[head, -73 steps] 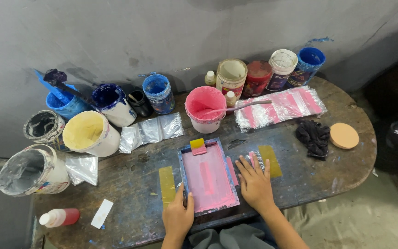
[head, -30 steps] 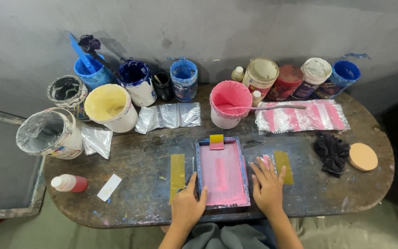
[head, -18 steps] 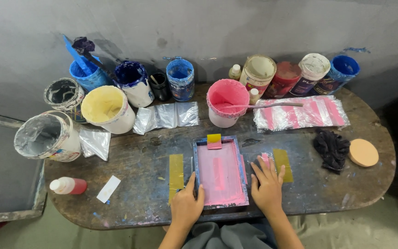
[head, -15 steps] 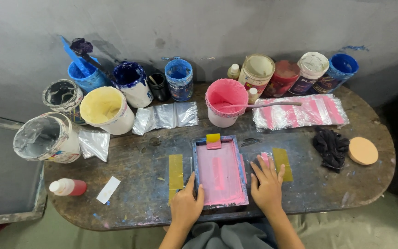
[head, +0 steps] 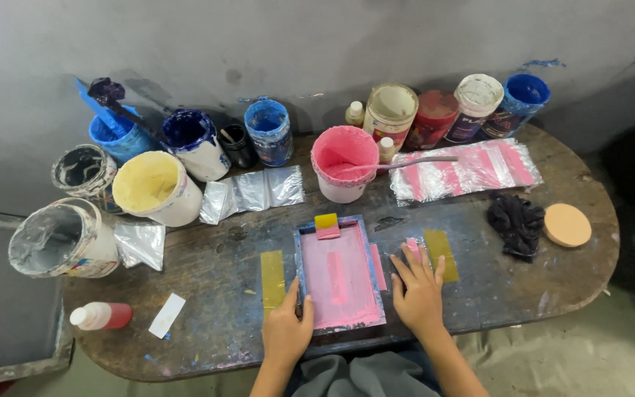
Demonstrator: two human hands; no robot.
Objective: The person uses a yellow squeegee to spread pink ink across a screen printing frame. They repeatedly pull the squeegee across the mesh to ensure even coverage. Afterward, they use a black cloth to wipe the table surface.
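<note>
- Nothing on the bench [head: 523,294] has shifted since the earlier frames; both our hands keep their places at the screen frame [head: 337,274].
- Our left hand [head: 286,331] grips the frame's lower left edge, thumb on its rim.
- Our right hand [head: 418,291] lies flat beside the frame's right edge, fingers [head: 406,268] spread open, holding nothing.
- We see the frame at lower centre, coated pink, a small yellow squeegee [head: 326,225] at its top end.
- Above it stands the pink paint tub [head: 343,163].
</note>
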